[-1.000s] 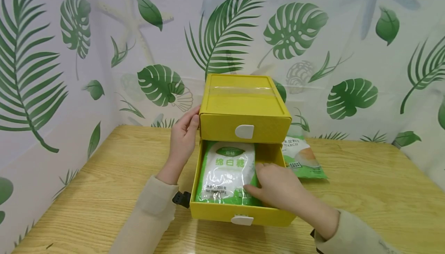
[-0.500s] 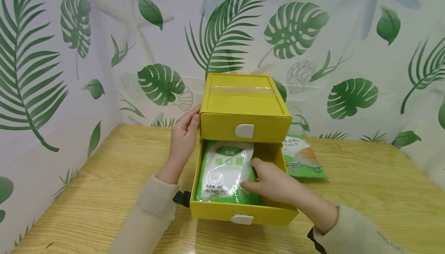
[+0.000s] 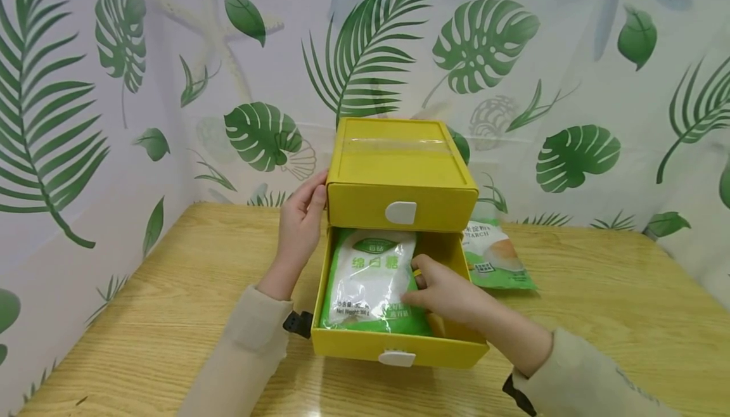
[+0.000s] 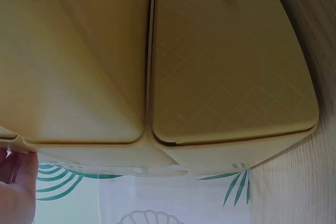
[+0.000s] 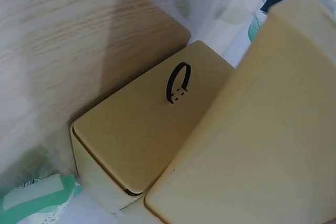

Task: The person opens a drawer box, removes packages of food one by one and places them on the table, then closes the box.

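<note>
A yellow two-drawer box stands on the table, its lower drawer pulled out and its upper one closed. Inside the lower drawer lies a white and green bag of sugar, marked 300 g. My right hand reaches in over the drawer's right side. Its thumb lies on top of the bag and its bent fingers are at the bag's right edge, partly hidden. With extended fingers my left hand rests against the left side of the box; in the left wrist view part of this hand shows at the lower left.
A green and white bag of starch lies on the wooden table, right of the box. White tabs serve as drawer pulls. A leaf-patterned cloth hangs behind the table.
My right hand has drawn back from deeper along the bag's right side, and its fingers now bend at the bag's edge. The bag's right part has shifted slightly. My left hand has stayed in place.
</note>
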`<state>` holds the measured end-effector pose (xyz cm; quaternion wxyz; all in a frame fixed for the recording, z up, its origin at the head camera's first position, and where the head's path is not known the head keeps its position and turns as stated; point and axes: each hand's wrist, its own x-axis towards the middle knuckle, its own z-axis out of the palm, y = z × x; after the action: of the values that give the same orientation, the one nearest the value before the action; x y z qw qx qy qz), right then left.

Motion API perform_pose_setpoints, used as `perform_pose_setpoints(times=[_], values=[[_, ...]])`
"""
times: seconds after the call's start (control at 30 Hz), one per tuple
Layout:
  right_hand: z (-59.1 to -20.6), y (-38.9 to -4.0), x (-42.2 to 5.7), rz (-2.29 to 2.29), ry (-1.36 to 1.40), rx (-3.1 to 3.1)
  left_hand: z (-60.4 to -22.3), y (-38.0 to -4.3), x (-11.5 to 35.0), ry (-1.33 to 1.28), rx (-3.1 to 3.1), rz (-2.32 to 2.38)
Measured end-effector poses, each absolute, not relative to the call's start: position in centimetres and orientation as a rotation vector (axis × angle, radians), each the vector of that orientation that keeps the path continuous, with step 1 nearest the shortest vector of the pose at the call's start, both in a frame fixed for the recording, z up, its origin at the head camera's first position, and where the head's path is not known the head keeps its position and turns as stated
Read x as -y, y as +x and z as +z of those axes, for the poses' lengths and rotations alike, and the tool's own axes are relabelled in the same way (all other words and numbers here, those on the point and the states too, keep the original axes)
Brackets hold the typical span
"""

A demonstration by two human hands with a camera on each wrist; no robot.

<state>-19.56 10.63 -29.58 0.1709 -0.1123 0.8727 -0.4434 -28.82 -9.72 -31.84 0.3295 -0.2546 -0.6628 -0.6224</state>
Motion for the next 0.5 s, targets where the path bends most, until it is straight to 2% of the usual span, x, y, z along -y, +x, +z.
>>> perform_pose_setpoints(times=[0.1,0.13,0.5], values=[[-29.5,-19.5,-10.6,-1.312,-0.329,-2.417,-31.8,-28.8,9.8,-0.661,1.751,-1.603],[-29.5,-19.5,-10.7,-1.317,-0.337,-2.414,-30.7,-27.4,9.7,-0.644,1.771,-1.583],[-29.6,-19.7,-10.8,-1.423,-0.332,-2.393,-29.5,-26.2,9.4,-0.619,1.806,-1.587]])
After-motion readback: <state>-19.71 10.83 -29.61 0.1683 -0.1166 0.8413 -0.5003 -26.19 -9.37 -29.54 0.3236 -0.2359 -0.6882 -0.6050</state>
